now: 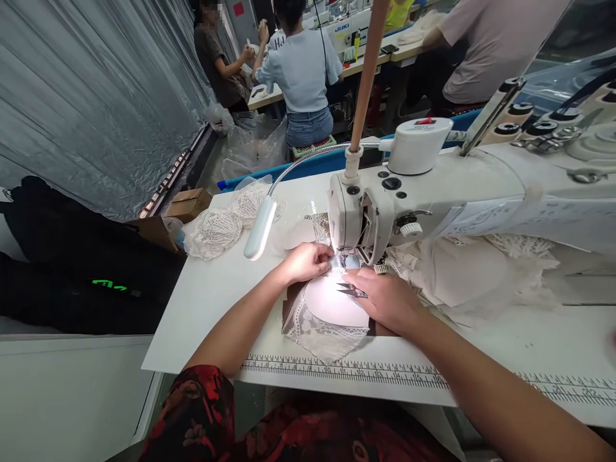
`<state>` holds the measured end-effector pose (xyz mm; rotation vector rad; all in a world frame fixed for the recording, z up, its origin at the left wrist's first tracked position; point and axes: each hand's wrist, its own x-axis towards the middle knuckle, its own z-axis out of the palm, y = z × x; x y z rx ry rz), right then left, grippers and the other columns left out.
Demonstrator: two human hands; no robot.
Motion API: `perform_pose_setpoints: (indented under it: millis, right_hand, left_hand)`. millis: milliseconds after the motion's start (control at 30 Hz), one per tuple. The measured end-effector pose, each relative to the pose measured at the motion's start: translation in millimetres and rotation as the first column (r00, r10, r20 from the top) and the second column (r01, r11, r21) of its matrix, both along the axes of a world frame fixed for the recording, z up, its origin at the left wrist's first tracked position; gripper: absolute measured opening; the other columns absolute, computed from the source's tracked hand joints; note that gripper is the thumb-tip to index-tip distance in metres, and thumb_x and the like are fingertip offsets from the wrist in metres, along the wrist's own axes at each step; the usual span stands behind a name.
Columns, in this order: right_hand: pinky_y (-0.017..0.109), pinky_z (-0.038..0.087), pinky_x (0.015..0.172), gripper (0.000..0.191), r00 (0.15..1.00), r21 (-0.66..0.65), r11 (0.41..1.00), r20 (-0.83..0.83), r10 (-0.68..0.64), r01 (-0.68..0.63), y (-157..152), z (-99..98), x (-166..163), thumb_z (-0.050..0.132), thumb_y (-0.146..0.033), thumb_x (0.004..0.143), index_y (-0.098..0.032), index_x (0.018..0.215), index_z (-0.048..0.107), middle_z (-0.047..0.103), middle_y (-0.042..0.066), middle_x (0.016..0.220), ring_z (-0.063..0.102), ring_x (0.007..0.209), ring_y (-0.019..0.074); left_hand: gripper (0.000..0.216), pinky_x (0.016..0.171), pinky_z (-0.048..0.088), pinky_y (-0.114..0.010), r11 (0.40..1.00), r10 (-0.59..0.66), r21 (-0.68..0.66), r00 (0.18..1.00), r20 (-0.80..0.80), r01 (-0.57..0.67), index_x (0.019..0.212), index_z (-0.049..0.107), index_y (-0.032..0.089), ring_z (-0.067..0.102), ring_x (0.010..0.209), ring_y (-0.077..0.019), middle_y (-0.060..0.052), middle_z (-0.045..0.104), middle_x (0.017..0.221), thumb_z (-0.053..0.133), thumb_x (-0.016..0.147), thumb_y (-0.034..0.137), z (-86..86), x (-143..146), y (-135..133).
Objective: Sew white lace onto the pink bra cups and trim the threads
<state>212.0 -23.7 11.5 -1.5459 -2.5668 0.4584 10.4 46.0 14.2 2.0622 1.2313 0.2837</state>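
Note:
A white bra cup with a lace edge [332, 301] lies under the needle area of a white sewing machine [356, 212], lit by a bright lamp. My left hand [308, 262] is closed at the cup's upper left edge, thumb and fingers pinched on it just beside the presser foot. From the right, my right hand [380, 295] rests on the cup's upper right side. Small thread snips [353, 290] are held in that hand, their dark blades pointing left over the cup. Fingers partly hide the edge at the needle.
Lace cups [214, 232] are piled at the table's back left, near the gooseneck lamp [260, 228]. More pale lace pieces [474, 273] lie right of the needle. A ruler strip [346, 368] runs along the front edge. Co-workers [303, 70] sit at machines beyond.

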Motion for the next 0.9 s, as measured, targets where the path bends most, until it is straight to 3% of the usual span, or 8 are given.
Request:
perform_pose_setpoints:
  millis: [167,267,400,667,900]
  right_hand:
    - [0.026,0.037,0.059,0.033,1.0,-0.011,1.0,-0.018,-0.023,0.023,0,2.6,0,0.052,-0.02,0.082,-0.026,0.111,0.067,0.07,0.003,0.096,0.06,0.071,0.0165]
    - [0.025,0.035,0.058,0.032,0.999,-0.019,0.999,-0.019,-0.048,0.048,0,3.2,-1,0.052,-0.021,0.081,-0.027,0.109,0.067,0.07,0.002,0.094,0.059,0.07,0.0163]
    - [0.026,0.036,0.061,0.032,0.998,-0.011,0.998,-0.003,-0.058,0.058,0,2.0,-2,0.051,-0.022,0.082,-0.026,0.11,0.066,0.07,0.004,0.093,0.061,0.076,0.0185]
    - [0.027,0.031,0.058,0.035,0.997,0.029,0.999,0.063,-0.046,0.045,1,-0.6,-4,0.05,-0.022,0.083,-0.025,0.115,0.064,0.069,0.005,0.09,0.058,0.07,0.0183]
    - [0.028,0.025,0.052,0.039,0.992,0.05,0.997,0.105,-0.068,0.063,2,-6.2,-4,0.049,-0.024,0.083,-0.025,0.12,0.061,0.069,0.006,0.094,0.058,0.069,0.0193]
  left_hand:
    - [0.019,0.067,0.047,-0.024,0.965,0.088,0.247,0.996,-0.001,-0.085,0.093,0.067,0.014,0.06,0.072,-0.0149,-0.004,0.065,0.082,0.051,0.083,0.018,16.0,-11,-18]
    - [0.022,0.073,0.051,-0.026,0.949,-0.013,0.317,0.999,0.048,-0.002,0.099,0.065,0.016,0.063,0.083,-0.0166,-0.006,0.067,0.091,0.047,0.087,0.018,20.6,-13,-33]
    - [0.026,0.091,0.05,-0.034,0.875,-0.179,0.457,0.984,-0.006,0.162,0.106,0.063,0.015,0.061,0.104,-0.0208,-0.01,0.066,0.111,0.046,0.087,0.015,10.7,-10,-36]
    - [0.037,0.094,0.051,-0.038,0.838,-0.193,0.484,0.967,-0.167,0.251,0.118,0.061,0.006,0.06,0.11,-0.0256,-0.018,0.063,0.117,0.047,0.092,0.03,-15.8,-6,-21]
    - [0.033,0.088,0.053,-0.036,0.851,-0.207,0.46,0.966,-0.151,0.255,0.114,0.062,0.009,0.062,0.103,-0.0234,-0.015,0.066,0.109,0.047,0.093,0.029,-11.3,-3,-13]
